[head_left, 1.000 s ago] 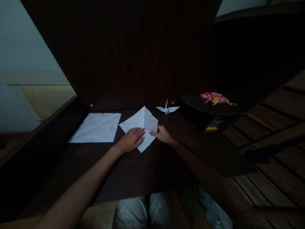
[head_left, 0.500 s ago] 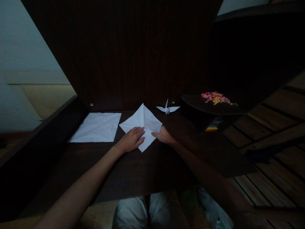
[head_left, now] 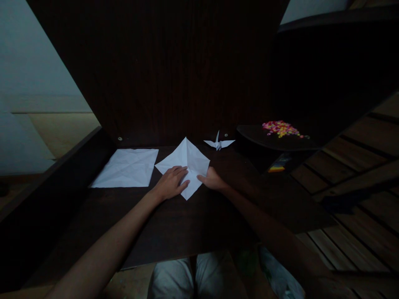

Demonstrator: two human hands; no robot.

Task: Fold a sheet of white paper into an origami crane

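Observation:
A white creased sheet of paper (head_left: 187, 153) lies turned like a diamond on the dark desk, with a fold line running down from its far corner. My left hand (head_left: 171, 181) rests flat on its near left side, fingers stretched over the paper. At the right edge, my right hand (head_left: 212, 178) pinches the sheet, thumb on top and the other fingers mostly hidden beneath or behind. Beyond it to the right sits a folded paper crane (head_left: 219, 144), wings spread. Left of my left hand lies another creased white sheet (head_left: 126, 168).
A dark rounded shelf (head_left: 249, 133) at the right bears a heap of small colourful pieces (head_left: 282, 128). A dark upright panel (head_left: 174, 74) closes off the desk's back, and a raised side board (head_left: 62, 178) bounds the left. Wooden slats (head_left: 352, 166) show at the far right.
The right corner of the diamond sheet has shifted slightly inward with my right hand. My left hand stays nearly in place on the paper.

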